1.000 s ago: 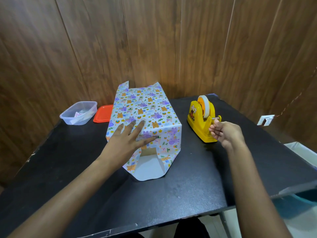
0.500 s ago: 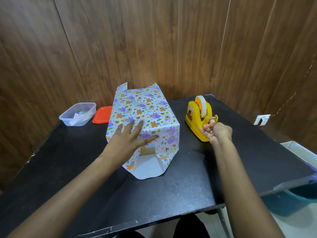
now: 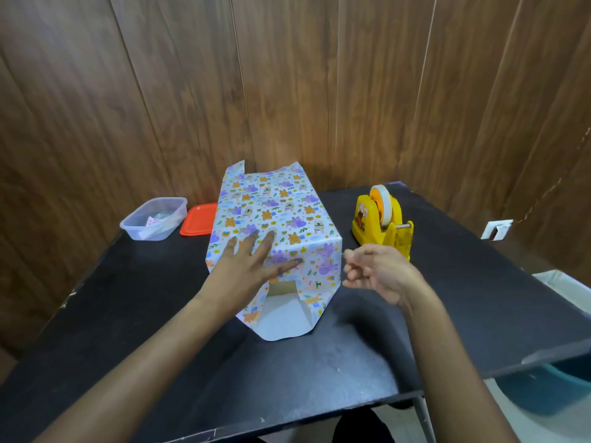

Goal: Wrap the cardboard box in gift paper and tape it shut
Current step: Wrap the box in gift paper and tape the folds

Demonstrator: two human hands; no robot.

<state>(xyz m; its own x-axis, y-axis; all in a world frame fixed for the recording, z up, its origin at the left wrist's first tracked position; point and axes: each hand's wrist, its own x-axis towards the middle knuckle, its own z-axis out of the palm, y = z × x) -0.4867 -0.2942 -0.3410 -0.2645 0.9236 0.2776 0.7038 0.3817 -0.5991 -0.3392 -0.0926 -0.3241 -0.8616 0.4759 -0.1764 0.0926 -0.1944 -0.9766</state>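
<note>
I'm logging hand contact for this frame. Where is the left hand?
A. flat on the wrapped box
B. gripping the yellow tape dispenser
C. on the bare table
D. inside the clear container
A: the left hand lies on the wrapped box, straight fingers spread over its top and the thumb down its near face.

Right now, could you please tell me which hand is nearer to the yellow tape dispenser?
Right. The right hand hovers just in front of the yellow tape dispenser; the left hand rests flat on the gift-wrapped box, farther to its left.
</note>
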